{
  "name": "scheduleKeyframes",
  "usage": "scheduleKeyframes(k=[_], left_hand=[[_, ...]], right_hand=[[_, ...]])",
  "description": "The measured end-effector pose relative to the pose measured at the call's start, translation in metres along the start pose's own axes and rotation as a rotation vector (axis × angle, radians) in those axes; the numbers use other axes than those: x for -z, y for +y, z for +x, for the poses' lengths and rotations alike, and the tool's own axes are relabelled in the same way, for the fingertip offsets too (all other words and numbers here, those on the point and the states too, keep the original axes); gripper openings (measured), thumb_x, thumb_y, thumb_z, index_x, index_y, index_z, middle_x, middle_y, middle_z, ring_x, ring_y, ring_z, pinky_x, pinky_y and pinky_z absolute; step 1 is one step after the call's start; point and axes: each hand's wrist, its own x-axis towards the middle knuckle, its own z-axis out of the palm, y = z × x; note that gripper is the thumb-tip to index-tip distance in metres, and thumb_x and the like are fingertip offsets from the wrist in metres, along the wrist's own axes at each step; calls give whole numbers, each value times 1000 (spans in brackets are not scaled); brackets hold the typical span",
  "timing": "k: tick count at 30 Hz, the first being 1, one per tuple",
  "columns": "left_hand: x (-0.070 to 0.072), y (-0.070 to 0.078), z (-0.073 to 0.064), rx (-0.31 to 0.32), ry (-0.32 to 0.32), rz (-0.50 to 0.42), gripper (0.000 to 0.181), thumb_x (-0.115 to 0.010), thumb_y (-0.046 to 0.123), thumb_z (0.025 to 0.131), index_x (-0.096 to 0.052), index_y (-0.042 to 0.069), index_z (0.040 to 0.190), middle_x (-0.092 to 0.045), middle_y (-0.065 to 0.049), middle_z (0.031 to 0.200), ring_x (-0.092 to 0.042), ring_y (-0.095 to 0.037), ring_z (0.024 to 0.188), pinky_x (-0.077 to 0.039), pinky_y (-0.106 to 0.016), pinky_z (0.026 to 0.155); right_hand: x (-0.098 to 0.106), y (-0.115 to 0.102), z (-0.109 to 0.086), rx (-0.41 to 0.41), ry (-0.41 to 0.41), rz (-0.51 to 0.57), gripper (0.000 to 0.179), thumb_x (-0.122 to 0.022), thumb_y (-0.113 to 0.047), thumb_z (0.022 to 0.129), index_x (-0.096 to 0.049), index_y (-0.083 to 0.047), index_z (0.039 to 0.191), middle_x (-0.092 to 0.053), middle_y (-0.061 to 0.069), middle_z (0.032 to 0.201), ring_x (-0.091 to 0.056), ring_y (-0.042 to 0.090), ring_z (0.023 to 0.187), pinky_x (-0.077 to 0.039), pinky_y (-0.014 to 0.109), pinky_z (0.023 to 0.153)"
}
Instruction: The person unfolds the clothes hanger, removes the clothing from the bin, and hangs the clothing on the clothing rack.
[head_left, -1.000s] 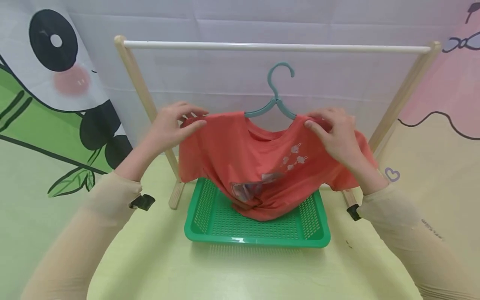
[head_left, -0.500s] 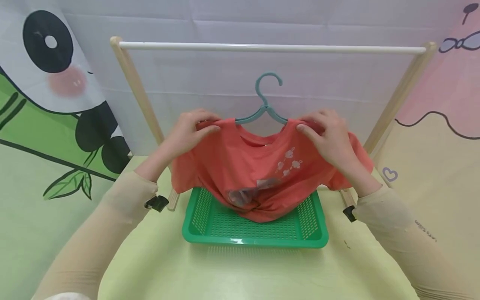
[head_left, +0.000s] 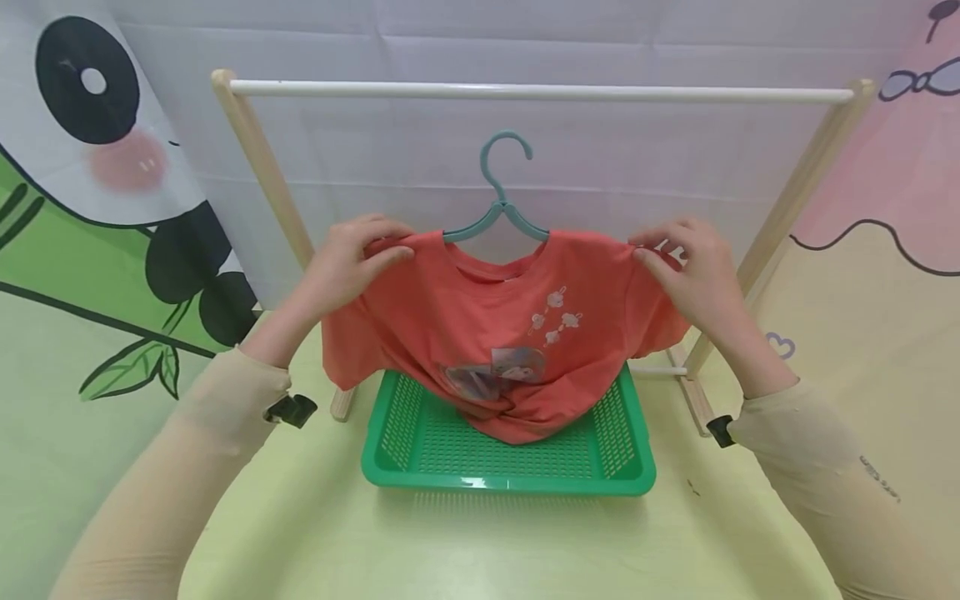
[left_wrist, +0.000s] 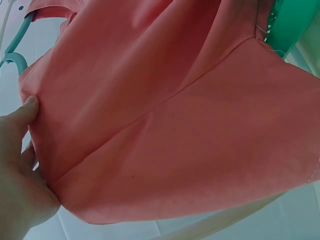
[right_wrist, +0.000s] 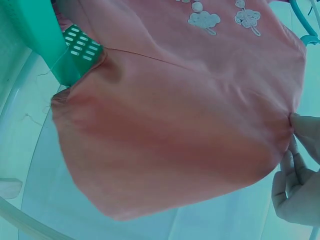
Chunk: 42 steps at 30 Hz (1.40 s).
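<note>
A red T-shirt (head_left: 480, 333) with white flower shapes and a grey picture on its chest hangs spread between both hands. My left hand (head_left: 352, 258) pinches its shoulder on the left, thumb in front. On the other side my right hand (head_left: 693, 262) pinches the opposite shoulder near the sleeve seam. A teal hanger (head_left: 504, 200) sits inside the shirt, its hook and upper arms standing out of the neck opening; its lower ends are hidden by cloth. In the left wrist view the thumb (left_wrist: 31, 107) presses on the shirt's edge. The shirt's lower part droops into a green basket (head_left: 510, 482).
Behind the shirt stands a clothes rack with a white rail (head_left: 540, 92) and wooden posts (head_left: 787, 225). The basket rests on a pale yellow table (head_left: 480, 550). A printed cloth backdrop (head_left: 405, 167) closes off the rear.
The hanger and the shirt's neck have shifted left. My left hand moved inward, then back outward. My right hand has slid outward along the shoulder to the sleeve seam.
</note>
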Motion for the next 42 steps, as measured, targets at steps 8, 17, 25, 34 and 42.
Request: scheduleKeyframes(k=[8,17,25,34,42], left_hand=[[3,-3,-2,-14,5,21,26,-69,17,93,-72,8,117,-70,-11,108,-60,-23,96,-47,-40,82],[12,-11,-7,69,-1,-9,28,-67,19,94,-71,9,120,-69,-11,116,-61,-24,104,-49,-41,87],[9,-4,-3,33,-24,22,29,-71,19,92,-71,9,119,-69,-10,116,-61,-24,104,-49,-42,89],[7,2,-2,42,-29,-2,29,-70,20,92,-71,9,119,-69,-10,113,-60,-23,102,-48,-41,88],[5,3,-4,56,-4,-22,27,-70,19,92,-72,9,117,-69,-10,110,-61,-24,98,-47,-40,84]], right_hand=[[3,2,-2,-50,56,5,10,-66,-10,94,-74,-7,100,-63,-4,91,-46,-3,80,-37,19,75],[15,9,-6,-108,60,-5,14,-67,-15,94,-76,-12,104,-54,-31,87,-49,-8,79,-39,13,74],[2,-3,-6,-57,-35,9,26,-66,-27,95,-73,-21,119,-67,5,111,-53,5,96,-41,15,81],[-24,-11,-8,21,44,31,27,-75,-16,88,-72,-7,114,-68,12,108,-57,23,103,-45,35,85],[-39,-13,-5,80,102,47,25,-70,-13,92,-70,-3,115,-71,14,110,-55,28,99,-35,37,88]])
